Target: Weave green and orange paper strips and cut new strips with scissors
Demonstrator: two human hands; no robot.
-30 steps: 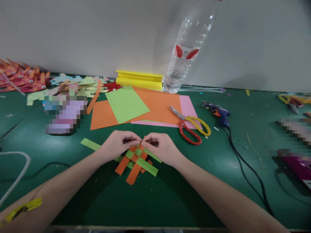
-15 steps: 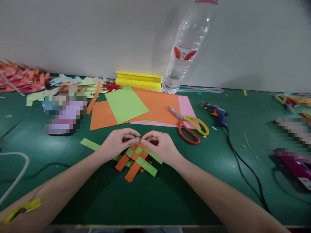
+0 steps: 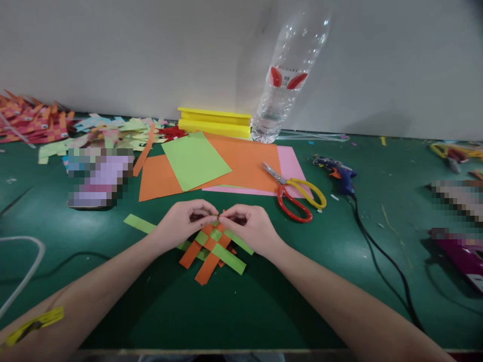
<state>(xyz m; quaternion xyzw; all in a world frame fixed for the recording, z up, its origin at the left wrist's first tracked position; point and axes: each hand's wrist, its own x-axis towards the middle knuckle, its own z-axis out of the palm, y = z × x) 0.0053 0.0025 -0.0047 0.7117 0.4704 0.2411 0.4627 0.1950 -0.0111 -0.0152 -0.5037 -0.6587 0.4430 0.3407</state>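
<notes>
A woven piece of orange and green paper strips (image 3: 212, 242) sits low over the green table, its loose strip ends fanning toward me. My left hand (image 3: 187, 221) pinches the far tip of the weave between thumb and fingers. From the other side, my right hand (image 3: 247, 224) pinches the same tip, the fingertips of both hands nearly meeting. One long green strip (image 3: 139, 223) sticks out to the left beneath my left wrist. The exact fold between the fingertips is mostly hidden.
Behind my hands lie orange sheets (image 3: 245, 161), a green sheet (image 3: 194, 163) and scissors (image 3: 292, 193). A water bottle (image 3: 281, 95) leans near the wall. To the right is a glue gun (image 3: 337, 173) with its cord; to the left, a blurred-out phone (image 3: 100, 181) and paper scraps (image 3: 113, 133).
Both hands stay at the far tip, fingertips slightly shifted and pressed closer together. The woven paper has barely moved; the view has shifted a little.
</notes>
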